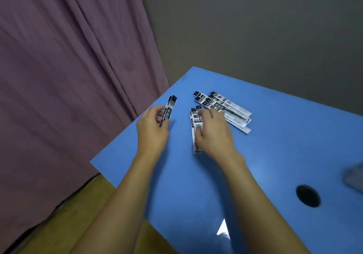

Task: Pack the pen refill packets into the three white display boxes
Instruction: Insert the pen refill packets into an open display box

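Observation:
My left hand (152, 128) grips a couple of long black-and-white pen refill packets (169, 107), held upright above the blue table (275, 145). My right hand (213, 132) lies over a small stack of refill packets (194, 124) flat on the table, with the fingers curled on them. Just beyond it, a loose pile of several refill packets (225, 106) lies fanned out. No white display box is in view.
A round cable hole (307, 196) opens in the table at the right. A blurred grey object (354, 177) sits at the right edge. A purple curtain (68, 77) hangs to the left, and a grey wall (255, 28) stands behind the table.

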Demonstrator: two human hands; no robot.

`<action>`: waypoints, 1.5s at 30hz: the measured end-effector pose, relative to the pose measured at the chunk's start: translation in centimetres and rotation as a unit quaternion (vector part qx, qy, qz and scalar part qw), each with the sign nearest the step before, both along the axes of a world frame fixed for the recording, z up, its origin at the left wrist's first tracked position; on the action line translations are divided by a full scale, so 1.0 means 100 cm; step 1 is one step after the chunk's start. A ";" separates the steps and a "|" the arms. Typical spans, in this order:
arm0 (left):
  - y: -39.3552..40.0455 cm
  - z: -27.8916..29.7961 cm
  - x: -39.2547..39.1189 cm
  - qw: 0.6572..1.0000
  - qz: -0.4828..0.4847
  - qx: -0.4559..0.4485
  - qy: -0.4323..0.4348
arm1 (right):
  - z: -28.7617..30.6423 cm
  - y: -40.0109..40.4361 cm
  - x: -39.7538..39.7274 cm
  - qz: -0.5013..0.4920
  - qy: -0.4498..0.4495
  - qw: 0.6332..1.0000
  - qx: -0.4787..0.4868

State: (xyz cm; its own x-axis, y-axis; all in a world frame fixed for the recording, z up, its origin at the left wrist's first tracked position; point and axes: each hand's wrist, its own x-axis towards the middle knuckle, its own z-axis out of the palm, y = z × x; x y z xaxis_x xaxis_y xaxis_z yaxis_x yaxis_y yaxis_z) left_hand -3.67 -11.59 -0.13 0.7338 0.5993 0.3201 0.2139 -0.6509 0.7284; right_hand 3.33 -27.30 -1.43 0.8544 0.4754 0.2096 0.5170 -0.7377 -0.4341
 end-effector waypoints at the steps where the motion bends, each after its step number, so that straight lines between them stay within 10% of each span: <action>1: -0.005 0.004 -0.006 1.000 0.001 -0.013 0.003 | 0.007 -0.008 -0.009 0.005 0.004 1.000 -0.012; 16: -0.102 0.057 -0.120 0.970 -0.027 -0.243 0.000 | 0.074 -0.142 -0.148 -0.073 0.107 0.983 -0.133; 29: -0.240 0.083 -0.137 0.931 -0.246 -0.270 0.028 | 0.087 -0.288 -0.215 -0.193 0.124 0.966 -0.115; 45: -0.397 0.090 -0.104 0.927 -0.281 -0.245 0.040 | 0.070 -0.474 -0.220 -0.253 0.210 0.936 -0.126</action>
